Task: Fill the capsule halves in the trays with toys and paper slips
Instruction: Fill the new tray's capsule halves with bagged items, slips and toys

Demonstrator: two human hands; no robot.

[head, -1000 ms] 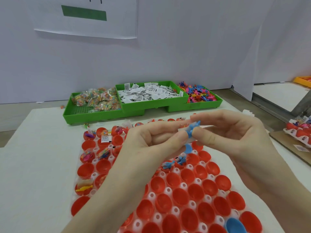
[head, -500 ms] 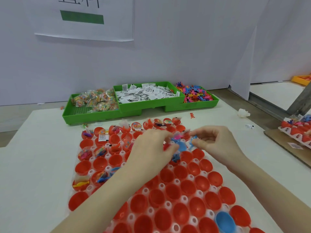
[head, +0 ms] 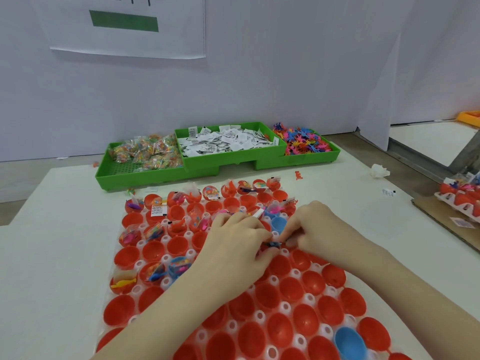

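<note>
Two bare forearms come in from the bottom edge of the view, and no sleeve, cuff or glove shows on either. The left hand (head: pixel 235 239) wears no ring, watch or band on what can be seen of it. The right hand (head: pixel 318 227) is likewise plain, its wrist uncovered. The nails are mostly hidden or too small to make out. Nothing else of the person shows: no shoulder, chest or clothing at all.

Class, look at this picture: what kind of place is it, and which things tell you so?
Probably a small packing or assembly workstation: a tray of red capsule halves, green bins of paper slips and plastic toys, and a printed notice on the wall.
</note>
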